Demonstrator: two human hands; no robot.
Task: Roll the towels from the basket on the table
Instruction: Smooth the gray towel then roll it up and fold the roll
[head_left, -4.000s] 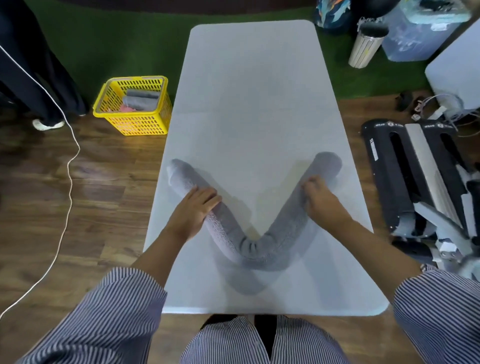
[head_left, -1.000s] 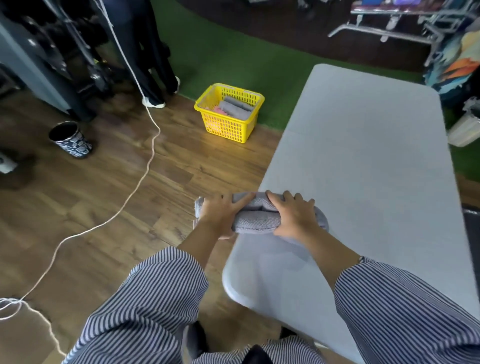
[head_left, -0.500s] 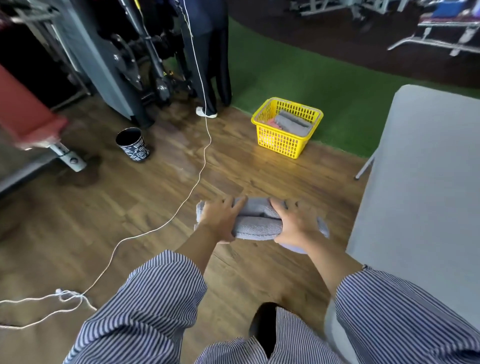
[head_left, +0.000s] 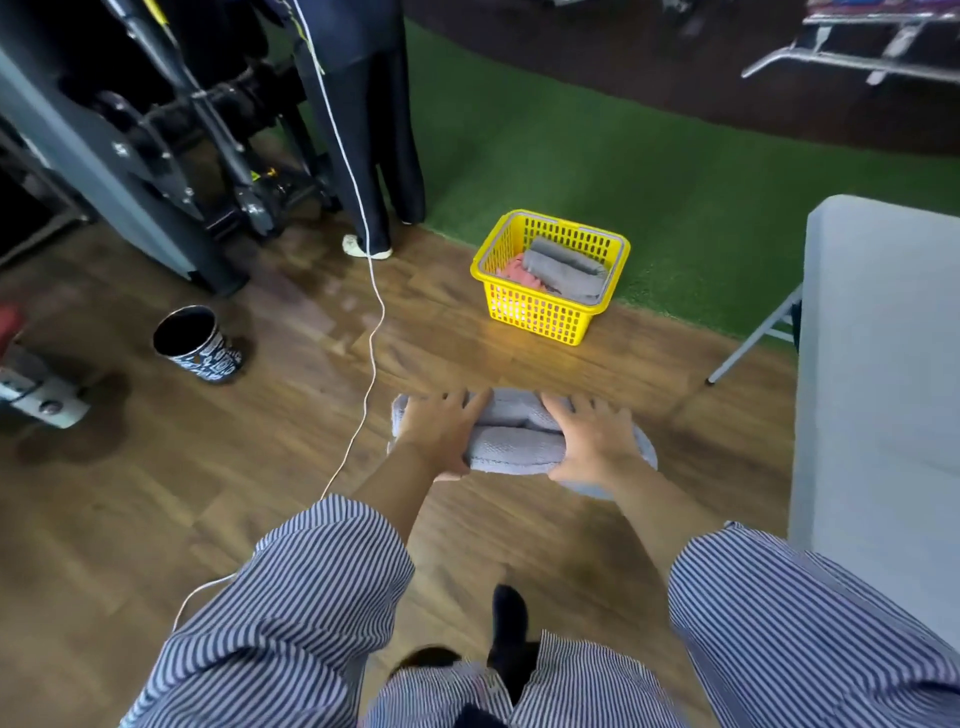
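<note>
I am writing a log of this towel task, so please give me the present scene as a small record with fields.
held item: rolled grey towel, carried above the wooden floor
left hand: grips the towel's left end, fingers over the top
right hand: grips the towel's right end
basket: yellow basket on the floor ahead, at the green turf's edge
basket contents: grey towels and something pink
table: white table to the right
other: black patterned cup, white cable

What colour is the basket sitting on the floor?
The basket is bright yellow, a plastic lattice; the head view shows it clearly.
</note>
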